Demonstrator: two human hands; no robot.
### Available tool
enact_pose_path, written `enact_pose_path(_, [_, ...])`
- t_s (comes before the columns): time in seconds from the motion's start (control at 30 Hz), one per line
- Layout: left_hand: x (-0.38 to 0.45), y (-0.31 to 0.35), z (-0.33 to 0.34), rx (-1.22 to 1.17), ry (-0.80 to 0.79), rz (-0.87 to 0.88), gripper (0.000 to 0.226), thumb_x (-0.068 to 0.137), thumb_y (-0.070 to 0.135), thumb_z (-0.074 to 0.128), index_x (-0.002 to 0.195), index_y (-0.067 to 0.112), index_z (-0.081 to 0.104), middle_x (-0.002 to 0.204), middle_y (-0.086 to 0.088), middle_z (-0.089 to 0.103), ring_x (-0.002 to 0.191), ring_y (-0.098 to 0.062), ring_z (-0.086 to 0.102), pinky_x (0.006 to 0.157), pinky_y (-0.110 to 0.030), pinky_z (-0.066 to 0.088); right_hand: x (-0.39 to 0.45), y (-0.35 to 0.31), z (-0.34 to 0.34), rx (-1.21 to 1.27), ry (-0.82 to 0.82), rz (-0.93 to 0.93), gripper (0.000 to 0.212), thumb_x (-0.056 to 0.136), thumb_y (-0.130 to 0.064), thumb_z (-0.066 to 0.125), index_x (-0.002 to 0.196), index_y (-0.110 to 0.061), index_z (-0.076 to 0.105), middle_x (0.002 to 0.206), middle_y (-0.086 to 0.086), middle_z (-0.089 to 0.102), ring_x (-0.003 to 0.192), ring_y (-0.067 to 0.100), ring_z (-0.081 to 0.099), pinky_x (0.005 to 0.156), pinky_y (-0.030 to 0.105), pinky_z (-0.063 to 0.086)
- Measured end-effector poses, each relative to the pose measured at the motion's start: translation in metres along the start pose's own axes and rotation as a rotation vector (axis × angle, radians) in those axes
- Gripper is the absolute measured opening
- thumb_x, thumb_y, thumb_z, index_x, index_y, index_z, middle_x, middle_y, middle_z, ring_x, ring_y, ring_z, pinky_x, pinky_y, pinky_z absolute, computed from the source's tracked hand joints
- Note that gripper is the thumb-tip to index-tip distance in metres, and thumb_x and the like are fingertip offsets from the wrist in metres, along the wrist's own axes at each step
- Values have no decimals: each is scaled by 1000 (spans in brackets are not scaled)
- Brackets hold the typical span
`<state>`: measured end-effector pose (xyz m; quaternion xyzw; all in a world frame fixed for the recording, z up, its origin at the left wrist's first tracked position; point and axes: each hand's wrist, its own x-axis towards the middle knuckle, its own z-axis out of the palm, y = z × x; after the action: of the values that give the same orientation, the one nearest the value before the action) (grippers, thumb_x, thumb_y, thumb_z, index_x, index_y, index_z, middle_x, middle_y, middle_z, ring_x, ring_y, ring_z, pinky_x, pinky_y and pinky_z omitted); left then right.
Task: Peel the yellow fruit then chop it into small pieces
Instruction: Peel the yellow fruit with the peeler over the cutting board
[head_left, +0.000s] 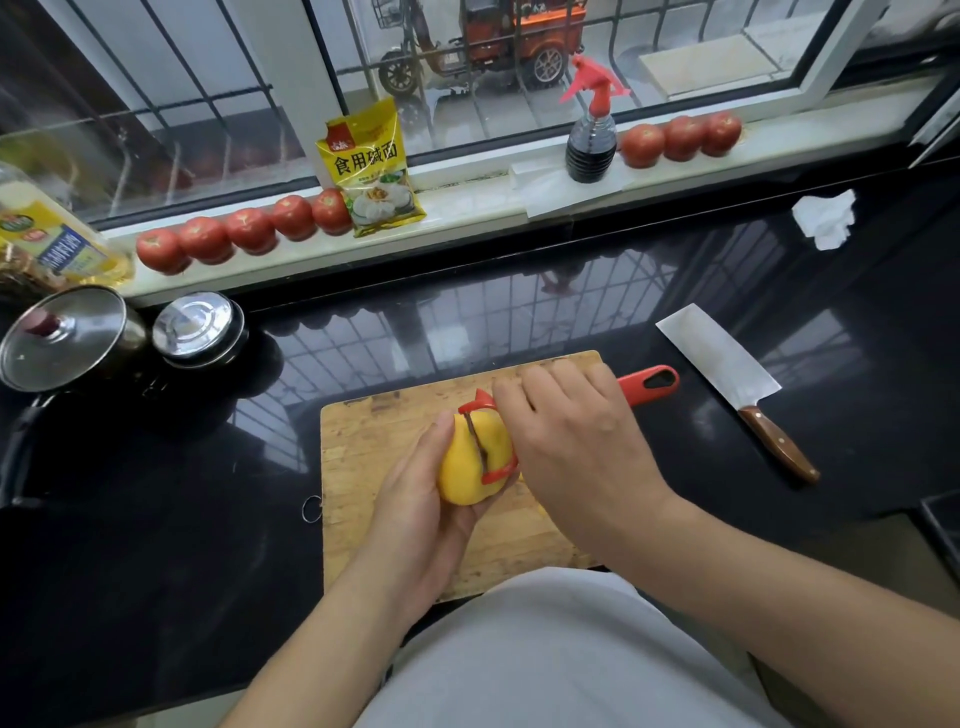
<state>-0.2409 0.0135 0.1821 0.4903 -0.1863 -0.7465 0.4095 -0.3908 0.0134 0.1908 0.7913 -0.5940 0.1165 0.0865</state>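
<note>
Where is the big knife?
The knife lies flat on the black counter, to the right of the cutting board, untouched by either hand.

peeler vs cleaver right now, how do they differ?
The peeler is red and gripped by the right hand, its blade against the yellow fruit held in the left hand. The cleaver lies untouched on the black counter, right of the board. The cleaver has a broad steel blade and brown wooden handle; the peeler's blade is a thin strip. Both are cutting tools.
</note>
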Motion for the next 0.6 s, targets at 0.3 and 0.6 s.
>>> enact_pose_path(0.3, [-5,10,-6,269,-62,99,53,98,49,64,129,6,64,124,-23,70,112,-33,68,105,-59,52,1,3,0,-8,27,-59,34,103,-9,23,98,-11,56,78,8,51,71,25,42,69,43,41])
enact_pose_path(0.6, [-6,-3,-2,289,85,298,50,84,57,69,116,19,70,107,-6,75,101,-31,71,103,-65,50,-7,6,23,-49,-56,125,20,90,0,41,82,-15,52,71,5,45,65,25,40,62,38,28])
